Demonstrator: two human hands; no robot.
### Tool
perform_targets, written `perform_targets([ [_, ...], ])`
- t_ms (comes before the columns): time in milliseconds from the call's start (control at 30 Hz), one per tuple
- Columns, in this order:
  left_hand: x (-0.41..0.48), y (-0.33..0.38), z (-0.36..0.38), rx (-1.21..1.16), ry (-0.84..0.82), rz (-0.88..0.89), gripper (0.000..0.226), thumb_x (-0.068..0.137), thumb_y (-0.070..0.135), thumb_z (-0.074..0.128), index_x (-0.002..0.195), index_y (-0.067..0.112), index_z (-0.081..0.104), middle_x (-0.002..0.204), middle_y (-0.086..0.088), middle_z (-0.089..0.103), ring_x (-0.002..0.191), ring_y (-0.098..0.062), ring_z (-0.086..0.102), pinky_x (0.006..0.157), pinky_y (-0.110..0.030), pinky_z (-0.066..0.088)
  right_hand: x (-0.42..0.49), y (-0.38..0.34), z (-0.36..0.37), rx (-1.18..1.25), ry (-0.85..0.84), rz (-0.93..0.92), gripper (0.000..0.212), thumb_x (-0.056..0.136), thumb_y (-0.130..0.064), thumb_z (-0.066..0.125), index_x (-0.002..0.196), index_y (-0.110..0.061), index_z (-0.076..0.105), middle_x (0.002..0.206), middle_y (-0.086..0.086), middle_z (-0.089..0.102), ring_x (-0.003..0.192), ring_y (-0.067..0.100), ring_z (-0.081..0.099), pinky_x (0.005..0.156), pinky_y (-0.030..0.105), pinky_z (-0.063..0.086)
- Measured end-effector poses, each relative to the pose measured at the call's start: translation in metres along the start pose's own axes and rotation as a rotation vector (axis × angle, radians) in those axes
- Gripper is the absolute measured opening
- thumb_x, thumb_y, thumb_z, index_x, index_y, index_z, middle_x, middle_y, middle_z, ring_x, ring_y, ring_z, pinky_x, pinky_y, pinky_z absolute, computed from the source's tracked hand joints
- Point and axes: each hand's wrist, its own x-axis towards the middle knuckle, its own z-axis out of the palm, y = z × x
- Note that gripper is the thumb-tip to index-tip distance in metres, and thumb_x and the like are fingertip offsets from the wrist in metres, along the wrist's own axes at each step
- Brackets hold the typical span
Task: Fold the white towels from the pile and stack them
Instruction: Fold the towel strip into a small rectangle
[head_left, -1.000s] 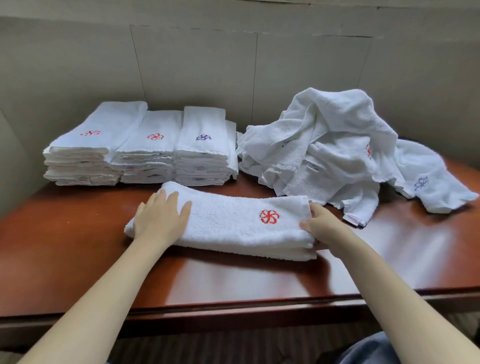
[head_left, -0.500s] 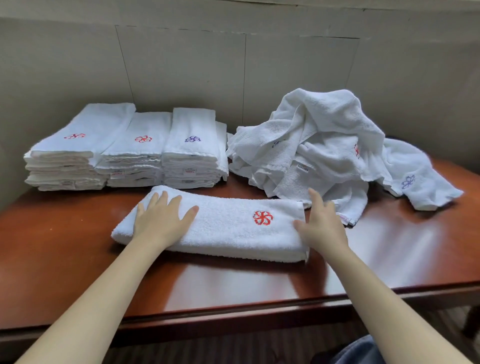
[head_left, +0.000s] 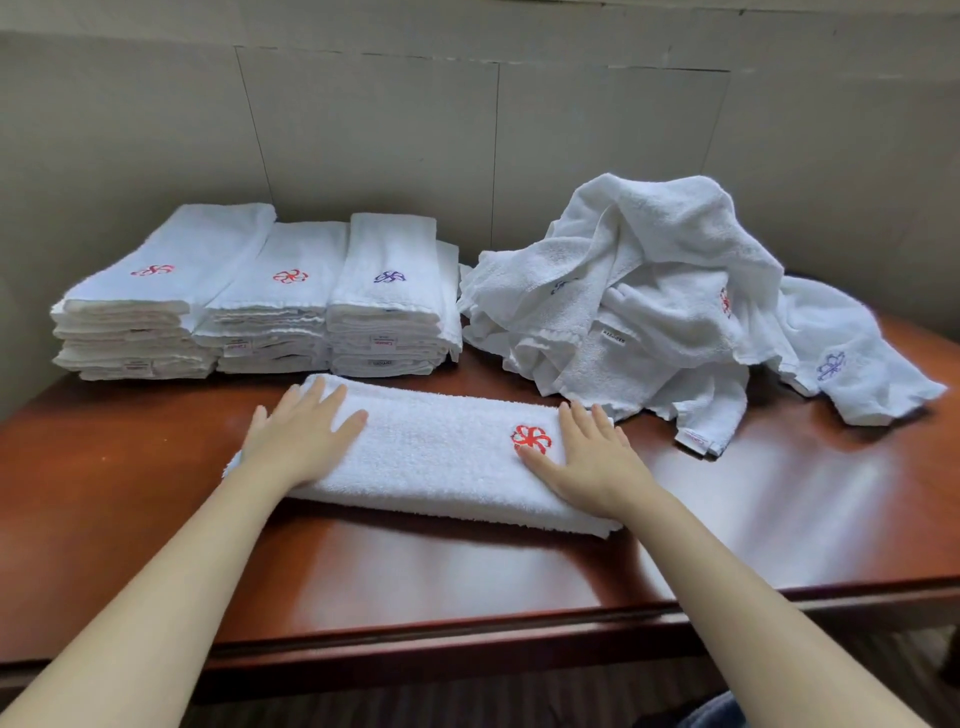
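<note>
A folded white towel (head_left: 441, 457) with a red flower emblem lies lengthwise on the brown table (head_left: 779, 519) in front of me. My left hand (head_left: 301, 436) presses flat on its left end, fingers straight. My right hand (head_left: 592, 457) rests flat on its right end, just beside the emblem. Behind it on the left stand three stacks of folded towels (head_left: 260, 301). A loose pile of unfolded white towels (head_left: 665, 301) sits at the back right.
A grey panelled wall (head_left: 467, 130) runs close behind the stacks and the pile. The table's front edge (head_left: 519, 634) is near my body. One towel of the pile trails out toward the table's right side.
My right hand let go of the towel's right edge and moved onto its top, now lying flat. My left hand stayed pressed on the left end.
</note>
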Motion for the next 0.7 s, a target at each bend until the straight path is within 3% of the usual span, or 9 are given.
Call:
perform_targets([
  [100, 0.001, -0.023, 0.0, -0.245, 0.003, -0.117, 0.066, 0.095, 0.058, 0.027, 0.153, 0.029, 0.012, 0.16, 0.0, 0.011, 0.146, -0.023, 0.017, 0.115, -0.044, 0.019, 0.003, 0.006, 0.001, -0.013, 0.01, -0.005, 0.088, 0.086, -0.074, 0.024, 0.153, -0.018, 0.01, 0.161, 0.0, 0.0, 0.147, 0.018, -0.004, 0.118, 0.039, -0.002],
  [267, -0.009, -0.039, -0.009, -0.648, 0.088, -0.273, 0.066, 0.09, 0.045, 0.057, 0.144, 0.013, 0.036, 0.147, -0.008, 0.04, 0.132, -0.028, 0.041, 0.102, -0.036, 0.033, 0.011, 0.018, -0.008, -0.001, 0.162, -0.046, 0.046, 0.098, -0.05, 0.031, 0.136, -0.027, 0.045, 0.144, 0.002, 0.043, 0.134, 0.022, 0.033, 0.113, 0.041, 0.017],
  [367, -0.018, -0.049, -0.02, -0.81, -0.023, -0.461, 0.049, 0.081, 0.045, 0.068, 0.115, 0.012, 0.058, 0.125, -0.008, 0.058, 0.097, -0.026, 0.057, 0.078, -0.032, 0.042, 0.012, 0.022, -0.011, 0.087, 0.121, 0.025, 0.049, 0.095, -0.049, 0.041, 0.137, -0.025, 0.045, 0.139, 0.007, 0.047, 0.128, 0.03, 0.041, 0.107, 0.039, 0.028],
  [433, -0.023, -0.054, -0.021, -0.917, -0.136, -0.476, 0.039, 0.079, 0.043, 0.072, 0.1, 0.011, 0.062, 0.103, -0.007, 0.066, 0.076, -0.018, 0.06, 0.063, -0.026, 0.045, 0.012, 0.019, -0.012, 0.114, 0.138, 0.044, 0.045, 0.093, -0.047, 0.047, 0.13, -0.021, 0.051, 0.13, 0.009, 0.052, 0.122, 0.031, 0.046, 0.099, 0.037, 0.035],
  [467, -0.024, -0.053, -0.018, -1.041, -0.123, -0.461, 0.036, 0.079, 0.037, 0.074, 0.1, 0.01, 0.06, 0.102, -0.009, 0.067, 0.076, -0.017, 0.062, 0.058, -0.025, 0.047, 0.011, 0.016, -0.014, 0.112, 0.161, 0.046, 0.038, 0.092, -0.045, 0.049, 0.119, -0.019, 0.055, 0.12, 0.009, 0.056, 0.116, 0.029, 0.05, 0.09, 0.034, 0.038],
  [533, -0.021, -0.05, -0.013, -1.328, 0.079, -0.459, 0.042, 0.083, 0.02, 0.073, 0.116, 0.007, 0.051, 0.123, -0.019, 0.058, 0.093, -0.023, 0.063, 0.059, -0.026, 0.054, 0.007, 0.01, -0.021, 0.147, 0.162, 0.014, 0.026, 0.089, -0.044, 0.055, 0.085, -0.018, 0.056, 0.088, 0.002, 0.058, 0.093, 0.024, 0.056, 0.069, 0.031, 0.036],
  [600, -0.017, -0.048, -0.01, -1.438, 0.318, -0.516, 0.06, 0.088, 0.013, 0.066, 0.138, 0.007, 0.033, 0.137, -0.022, 0.044, 0.106, -0.031, 0.061, 0.073, -0.031, 0.055, -0.002, 0.003, -0.026, 0.206, -0.007, -0.066, 0.041, 0.087, -0.047, 0.058, 0.059, -0.018, 0.047, 0.059, -0.006, 0.047, 0.064, 0.014, 0.05, 0.052, 0.026, 0.03],
  [667, -0.014, -0.042, -0.01, -1.465, 0.322, -0.517, 0.058, 0.094, 0.017, 0.057, 0.142, 0.0, 0.029, 0.136, -0.021, 0.046, 0.108, -0.03, 0.061, 0.08, -0.033, 0.054, -0.017, -0.007, -0.026, 0.244, -0.24, -0.125, 0.053, 0.085, -0.054, 0.057, 0.05, -0.017, 0.043, 0.047, -0.009, 0.039, 0.048, 0.008, 0.039, 0.044, 0.021, 0.027],
  [700, -0.014, -0.038, -0.01, -1.481, 0.267, -0.495, 0.05, 0.096, 0.018, 0.052, 0.138, -0.003, 0.035, 0.133, -0.021, 0.051, 0.105, -0.028, 0.061, 0.076, -0.032, 0.054, -0.022, -0.011, -0.024, 0.248, -0.305, -0.145, 0.054, 0.085, -0.056, 0.056, 0.049, -0.018, 0.043, 0.045, -0.01, 0.038, 0.044, 0.006, 0.037, 0.042, 0.018, 0.028],
])
